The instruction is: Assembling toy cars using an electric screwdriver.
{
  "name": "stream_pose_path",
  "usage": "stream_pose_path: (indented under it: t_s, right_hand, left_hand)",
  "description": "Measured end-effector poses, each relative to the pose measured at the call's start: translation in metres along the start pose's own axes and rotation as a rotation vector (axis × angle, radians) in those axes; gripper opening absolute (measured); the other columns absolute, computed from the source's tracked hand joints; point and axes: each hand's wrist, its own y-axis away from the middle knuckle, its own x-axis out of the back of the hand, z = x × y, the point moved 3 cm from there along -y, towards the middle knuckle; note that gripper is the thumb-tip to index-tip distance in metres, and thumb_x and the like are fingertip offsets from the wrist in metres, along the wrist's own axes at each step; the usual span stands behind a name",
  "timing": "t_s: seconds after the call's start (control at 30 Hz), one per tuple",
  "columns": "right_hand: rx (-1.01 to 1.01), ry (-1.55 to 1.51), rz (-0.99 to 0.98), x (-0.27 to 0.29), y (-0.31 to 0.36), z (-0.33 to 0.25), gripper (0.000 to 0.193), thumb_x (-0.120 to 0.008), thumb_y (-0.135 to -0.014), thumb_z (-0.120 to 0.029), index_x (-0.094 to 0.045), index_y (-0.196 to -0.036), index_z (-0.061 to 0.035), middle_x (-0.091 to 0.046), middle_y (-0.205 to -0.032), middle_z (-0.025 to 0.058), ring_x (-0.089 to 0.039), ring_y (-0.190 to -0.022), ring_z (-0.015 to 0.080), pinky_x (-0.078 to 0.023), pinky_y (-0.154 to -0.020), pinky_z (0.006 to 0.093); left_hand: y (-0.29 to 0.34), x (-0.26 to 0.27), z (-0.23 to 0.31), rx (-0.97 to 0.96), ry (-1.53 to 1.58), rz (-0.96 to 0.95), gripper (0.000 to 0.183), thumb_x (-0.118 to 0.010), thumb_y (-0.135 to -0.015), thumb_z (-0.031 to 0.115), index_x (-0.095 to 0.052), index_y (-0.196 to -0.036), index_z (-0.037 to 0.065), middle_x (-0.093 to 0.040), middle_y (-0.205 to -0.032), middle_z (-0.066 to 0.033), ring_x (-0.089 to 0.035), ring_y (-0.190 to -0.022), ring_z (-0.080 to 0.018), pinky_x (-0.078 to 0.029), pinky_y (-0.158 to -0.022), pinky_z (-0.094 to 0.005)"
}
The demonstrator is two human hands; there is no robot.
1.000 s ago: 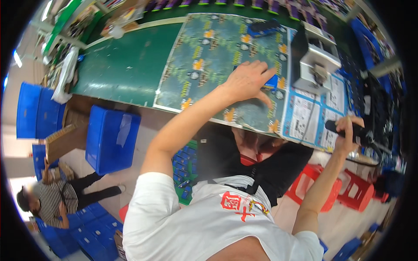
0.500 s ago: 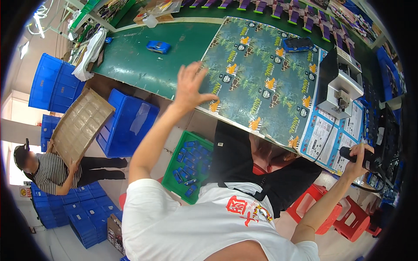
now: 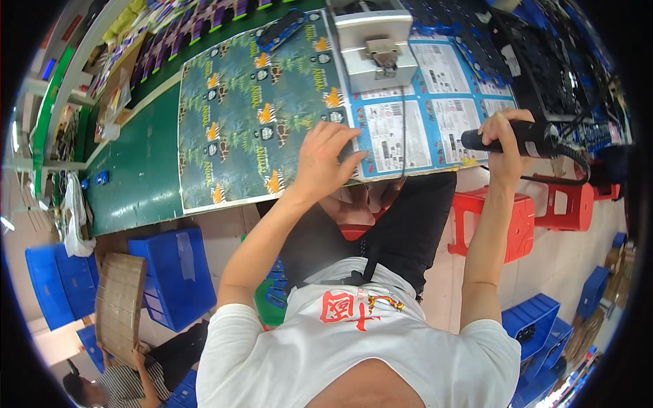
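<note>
My right hand is wrapped round a black corded electric screwdriver, held level over the front right of the bench with its tip toward the left. My left hand hovers by the right border of the jungle-printed sheet, fingers bent, thumb apart, holding nothing. Past it stands a grey-white machine with a metal fixture on its front. A blue toy car, dark underside up, lies at the sheet's far edge. Another blue toy car sits at the left.
Label sheets cover the bench beside the machine, with a black cable across them. Several dark and blue parts lie at the far right. A green crate and red stools stand below. A person holds a cardboard tray at left.
My view has turned to the right. My left hand has moved right across the printed sheet toward the machine. The screwdriver stays in my right hand.
</note>
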Motion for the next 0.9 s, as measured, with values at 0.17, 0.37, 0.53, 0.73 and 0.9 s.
stream_pose_path:
  t_s: [0.17,0.37,0.53,0.73,0.9]
  right_hand:
    - [0.015,-0.069,0.071,0.013,-0.011,0.006,0.015,-0.073,-0.081,0.001,-0.059,-0.086,0.0005,-0.059,-0.064,0.0061,-0.057,-0.053,0.0115,-0.046,-0.054,0.024]
    - [-0.002,-0.003,0.08,0.013,-0.009,0.009,0.015,-0.08,-0.077,-0.006,-0.066,-0.083,-0.0012,-0.062,-0.064,0.0038,-0.057,-0.051,0.0083,-0.044,-0.053,0.0205]
    - [0.042,-0.012,0.048,0.012,-0.014,0.013,0.02,-0.083,-0.076,-0.011,-0.067,-0.082,-0.0018,-0.063,-0.065,0.0033,-0.057,-0.051,0.0075,-0.044,-0.051,0.0193]
    - [0.036,0.002,0.035,0.011,-0.014,0.016,0.021,-0.084,-0.076,-0.012,-0.066,-0.083,-0.0017,-0.064,-0.068,0.0038,-0.057,-0.052,0.0074,-0.044,-0.051,0.0193]
    - [0.052,0.008,0.04,0.013,-0.013,0.018,0.023,-0.084,-0.075,-0.013,-0.066,-0.083,-0.0016,-0.064,-0.068,0.0039,-0.058,-0.053,0.0073,-0.044,-0.052,0.0193]
  left_hand:
    - [-0.031,-0.048,0.019,0.008,-0.107,-0.065,0.03,-0.078,-0.074,0.019,-0.069,-0.1,0.008,-0.063,-0.094,-0.0074,-0.056,-0.089,-0.0301,-0.044,-0.077,-0.0401]
    - [-0.036,-0.063,0.021,-0.003,-0.133,-0.1,0.017,-0.075,-0.077,0.013,-0.067,-0.089,0.007,-0.063,-0.087,-0.0075,-0.058,-0.086,-0.03,-0.045,-0.074,-0.04]
    - [-0.036,-0.049,-0.007,0.248,0.051,0.064,0.015,-0.072,-0.082,0.015,-0.063,-0.088,0.004,-0.061,-0.084,-0.0095,-0.058,-0.079,-0.029,-0.047,-0.07,-0.0396]
    - [-0.054,-0.044,0.0,0.096,-0.185,-0.074,0.032,-0.078,-0.078,0.027,-0.063,-0.094,0.003,-0.06,-0.089,-0.0106,-0.057,-0.085,-0.0294,-0.046,-0.072,-0.0398]
    - [-0.047,-0.039,0.008,-0.014,-0.145,-0.165,0.04,-0.082,-0.072,0.033,-0.063,-0.094,0.004,-0.059,-0.093,-0.0099,-0.056,-0.089,-0.0305,-0.045,-0.075,-0.0407]
